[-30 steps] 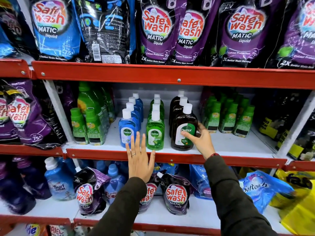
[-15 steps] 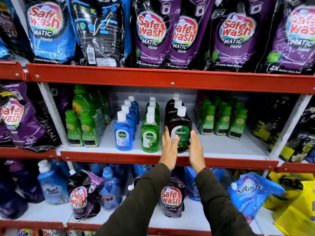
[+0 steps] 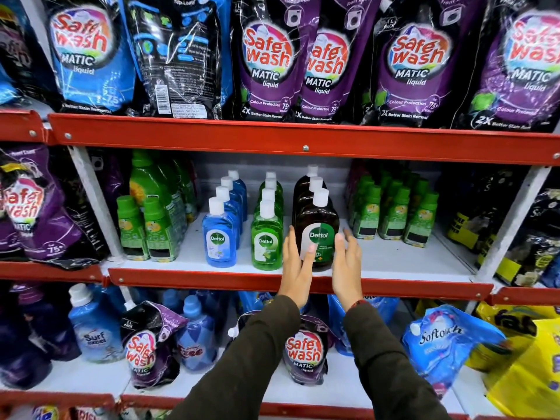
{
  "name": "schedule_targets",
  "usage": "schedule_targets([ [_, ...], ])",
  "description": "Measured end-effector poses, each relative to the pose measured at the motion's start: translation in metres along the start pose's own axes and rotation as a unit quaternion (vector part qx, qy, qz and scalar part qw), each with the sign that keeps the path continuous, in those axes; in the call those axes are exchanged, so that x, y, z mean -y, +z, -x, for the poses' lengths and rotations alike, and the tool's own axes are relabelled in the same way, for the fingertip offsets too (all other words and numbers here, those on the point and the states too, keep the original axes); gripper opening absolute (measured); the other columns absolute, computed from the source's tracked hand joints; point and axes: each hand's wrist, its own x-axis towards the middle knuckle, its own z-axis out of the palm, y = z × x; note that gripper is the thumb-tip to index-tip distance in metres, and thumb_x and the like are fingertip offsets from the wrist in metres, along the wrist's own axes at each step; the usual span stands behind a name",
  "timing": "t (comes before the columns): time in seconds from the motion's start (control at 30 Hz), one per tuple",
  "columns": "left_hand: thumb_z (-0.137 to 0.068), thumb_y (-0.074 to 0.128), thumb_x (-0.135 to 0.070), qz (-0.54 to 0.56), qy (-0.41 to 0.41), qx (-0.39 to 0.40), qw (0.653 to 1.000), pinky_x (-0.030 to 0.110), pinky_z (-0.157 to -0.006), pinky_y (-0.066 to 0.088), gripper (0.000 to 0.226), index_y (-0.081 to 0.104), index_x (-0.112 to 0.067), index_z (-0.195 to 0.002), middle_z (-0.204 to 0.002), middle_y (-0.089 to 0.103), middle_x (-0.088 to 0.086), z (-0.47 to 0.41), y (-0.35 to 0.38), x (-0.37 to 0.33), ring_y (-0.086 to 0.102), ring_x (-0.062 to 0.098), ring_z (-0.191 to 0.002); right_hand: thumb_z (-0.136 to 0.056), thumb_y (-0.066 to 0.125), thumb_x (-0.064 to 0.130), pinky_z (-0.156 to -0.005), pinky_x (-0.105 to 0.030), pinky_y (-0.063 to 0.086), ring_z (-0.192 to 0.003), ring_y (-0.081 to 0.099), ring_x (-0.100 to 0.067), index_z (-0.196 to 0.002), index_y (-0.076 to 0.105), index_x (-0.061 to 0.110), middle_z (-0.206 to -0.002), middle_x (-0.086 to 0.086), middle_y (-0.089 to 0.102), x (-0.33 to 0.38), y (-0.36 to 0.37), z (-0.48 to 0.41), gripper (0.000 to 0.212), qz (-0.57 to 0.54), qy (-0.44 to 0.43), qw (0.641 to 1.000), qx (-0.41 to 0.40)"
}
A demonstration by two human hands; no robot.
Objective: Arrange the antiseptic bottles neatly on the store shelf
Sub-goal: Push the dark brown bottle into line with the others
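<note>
Now both hands flank the brown bottle: left hand flat-open against its left side, right hand open just beside its right; green bottle sits left of the left hand.

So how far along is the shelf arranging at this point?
Mostly done: the blue bottles and green bottles stand in straight rows, labels forward. In hand: the front brown bottle, flanked by the left hand and right hand, both open. Left: squaring that bottle with its row.
</note>
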Motion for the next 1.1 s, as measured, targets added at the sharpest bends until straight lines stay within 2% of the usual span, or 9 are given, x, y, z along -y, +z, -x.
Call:
schedule_targets([
  [0.13,-0.101,0.039,-0.049,-0.045,0.143,-0.164,0.975,0.029,-0.121,0.031,0.057,0.033,-0.031,-0.155,-0.156,0.038,-0.004,0.011,-0.013,0.003,0.040,0.015,-0.144,-0.102,0.039,0.043,-0.113,-0.031,0.037,-0.127,0.047,-0.007,-0.135,0.049,0.025,-0.134,-0.004,0.045,0.003,0.013,0.021,0.039,0.003,-0.120,0.989,-0.083],
  [0.27,-0.101,0.035,-0.051,-0.035,0.141,-0.252,0.957,0.037,-0.122,0.024,0.051,0.032,-0.039,-0.151,-0.154,0.035,-0.015,0.002,-0.037,0.002,0.032,0.003,-0.147,-0.103,0.037,0.044,-0.108,-0.042,0.047,-0.125,0.056,-0.009,-0.135,0.055,0.022,-0.134,0.002,0.057,0.005,0.045,0.037,0.043,-0.025,-0.143,0.989,0.025],
  [0.37,-0.098,0.031,-0.061,0.033,0.072,-0.196,0.977,0.042,-0.130,0.017,0.054,0.024,-0.049,-0.150,-0.159,0.027,-0.025,-0.007,-0.053,0.003,0.022,0.000,-0.153,-0.102,0.035,0.051,-0.120,-0.041,0.036,-0.139,0.046,-0.007,-0.146,0.046,0.026,-0.150,0.010,0.049,0.007,0.067,0.044,0.052,-0.052,-0.079,0.991,0.092],
  [0.47,-0.092,0.029,-0.073,0.089,-0.010,-0.129,0.988,0.047,-0.132,0.016,0.079,0.021,-0.035,-0.160,-0.170,0.023,-0.008,-0.018,-0.066,0.009,0.021,0.011,-0.157,-0.105,0.032,0.044,-0.122,-0.025,0.021,-0.146,0.031,-0.003,-0.154,0.033,0.024,-0.161,0.006,0.036,0.011,0.078,0.045,0.053,-0.054,-0.013,0.989,0.138],
  [0.57,-0.076,0.039,-0.096,0.128,-0.045,-0.092,0.986,0.050,-0.130,0.023,0.108,0.024,-0.032,-0.162,-0.169,0.033,-0.001,-0.027,-0.077,0.019,0.031,0.016,-0.155,-0.106,0.032,0.042,-0.120,-0.024,0.029,-0.140,0.042,-0.005,-0.152,0.037,0.023,-0.156,0.004,0.044,0.015,0.085,0.038,0.051,-0.065,0.004,0.987,0.148],
  [0.63,-0.070,0.044,-0.099,0.125,-0.051,-0.081,0.988,0.050,-0.129,0.024,0.115,0.026,-0.032,-0.162,-0.168,0.035,0.000,-0.026,-0.080,0.021,0.033,0.015,-0.154,-0.107,0.033,0.034,-0.102,-0.005,0.040,-0.124,0.052,0.005,-0.149,0.041,0.020,-0.146,0.004,0.052,0.016,0.087,0.034,0.045,-0.075,0.010,0.986,0.148],
  [0.7,-0.071,0.045,-0.098,0.126,-0.046,-0.077,0.988,0.051,-0.129,0.024,0.114,0.026,-0.031,-0.162,-0.167,0.035,0.000,-0.024,-0.080,0.021,0.034,0.016,-0.153,-0.108,0.033,0.029,-0.086,0.003,0.041,-0.116,0.052,0.010,-0.148,0.041,0.020,-0.140,0.004,0.054,0.015,0.087,0.032,0.042,-0.073,0.014,0.986,0.149],
  [0.83,-0.073,0.046,-0.097,0.124,-0.039,-0.069,0.989,0.053,-0.129,0.024,0.113,0.026,-0.031,-0.162,-0.167,0.036,0.001,-0.023,-0.081,0.020,0.035,0.018,-0.153,-0.107,0.034,0.028,-0.095,-0.008,0.041,-0.129,0.052,-0.009,-0.148,0.041,0.021,-0.145,0.000,0.053,0.012,0.087,0.033,0.042,-0.071,0.006,0.987,0.143],
  [1.1,-0.083,0.037,-0.081,0.122,-0.030,-0.043,0.991,0.048,-0.131,0.020,0.093,0.020,-0.033,-0.161,-0.171,0.026,-0.002,-0.023,-0.084,0.012,0.026,0.015,-0.156,-0.106,0.037,0.028,-0.086,0.003,0.036,-0.122,0.051,-0.005,-0.146,0.043,0.022,-0.140,0.004,0.053,0.016,0.089,0.035,0.041,-0.039,-0.011,0.991,0.130],
])
